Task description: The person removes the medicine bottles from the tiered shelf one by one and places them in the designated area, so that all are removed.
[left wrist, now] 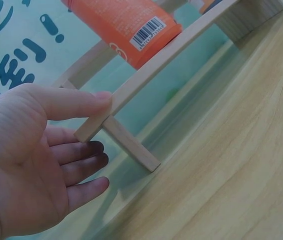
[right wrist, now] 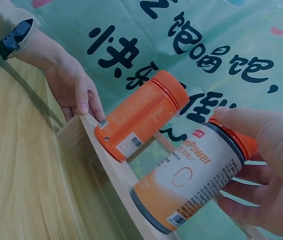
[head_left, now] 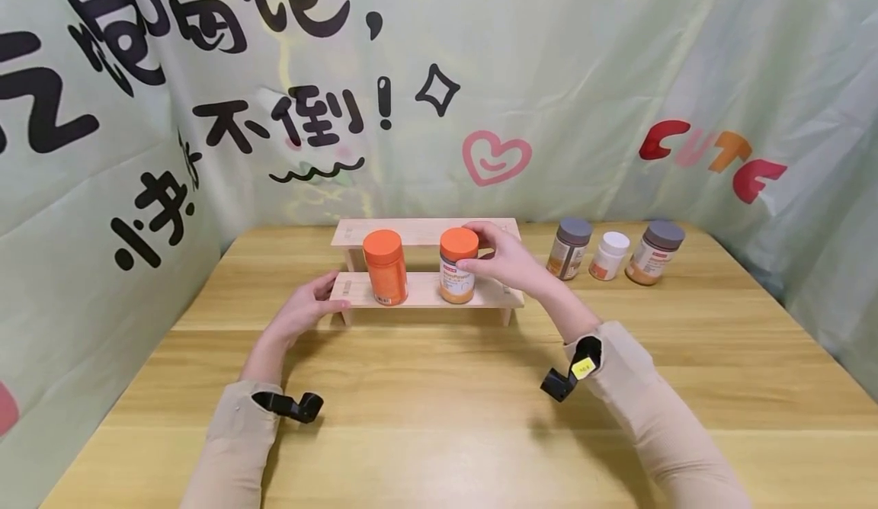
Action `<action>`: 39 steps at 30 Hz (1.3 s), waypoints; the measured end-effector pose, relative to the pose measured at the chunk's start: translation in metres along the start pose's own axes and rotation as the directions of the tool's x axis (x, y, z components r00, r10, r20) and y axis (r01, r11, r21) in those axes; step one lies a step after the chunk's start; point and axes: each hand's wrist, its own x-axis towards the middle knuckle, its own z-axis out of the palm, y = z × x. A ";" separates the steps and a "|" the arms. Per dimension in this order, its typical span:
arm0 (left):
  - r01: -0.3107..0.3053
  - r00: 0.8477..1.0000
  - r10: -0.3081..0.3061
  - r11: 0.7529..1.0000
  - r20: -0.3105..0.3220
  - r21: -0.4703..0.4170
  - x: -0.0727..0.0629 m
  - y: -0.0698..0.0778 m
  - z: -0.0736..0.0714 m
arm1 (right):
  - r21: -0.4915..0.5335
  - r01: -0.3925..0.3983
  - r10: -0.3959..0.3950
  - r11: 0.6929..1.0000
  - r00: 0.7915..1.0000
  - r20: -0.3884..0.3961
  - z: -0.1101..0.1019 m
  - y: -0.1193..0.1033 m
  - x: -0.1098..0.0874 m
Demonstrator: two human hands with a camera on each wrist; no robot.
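On worktop (head_left: pixel 425 395): clamped from right in right hand (head_left: pixel 506 257), upright white-labelled bottle (head_left: pixel 453 280); pinched at left end in left hand (head_left: pixel 302 308), stand (head_left: pixel 423 289).

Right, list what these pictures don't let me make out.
Head view: far side of the bottle in the right hand, hidden by the bottle itself.
Head view: small print on the white jar, too small.
Head view: rest of the left sleeve, cut off by the lower edge.

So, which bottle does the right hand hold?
The white-labelled bottle on the lower shelf; its shelf neighbour has an orange body, the others stand on the table.
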 end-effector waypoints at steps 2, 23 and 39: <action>-0.005 1.000 0.005 1.000 0.000 -0.001 0.000 0.000 0.000 | -0.006 -0.010 0.010 1.000 1.000 -0.018 0.001 -0.001 0.001; -0.011 1.000 0.011 1.000 0.008 -0.020 0.002 -0.001 0.001 | -0.058 -0.035 0.029 0.998 0.995 -0.093 -0.023 0.005 -0.019; -0.025 1.000 0.025 1.000 0.007 -0.014 0.002 0.000 -0.001 | -0.103 -0.137 0.117 0.985 0.977 -0.180 -0.077 0.016 -0.052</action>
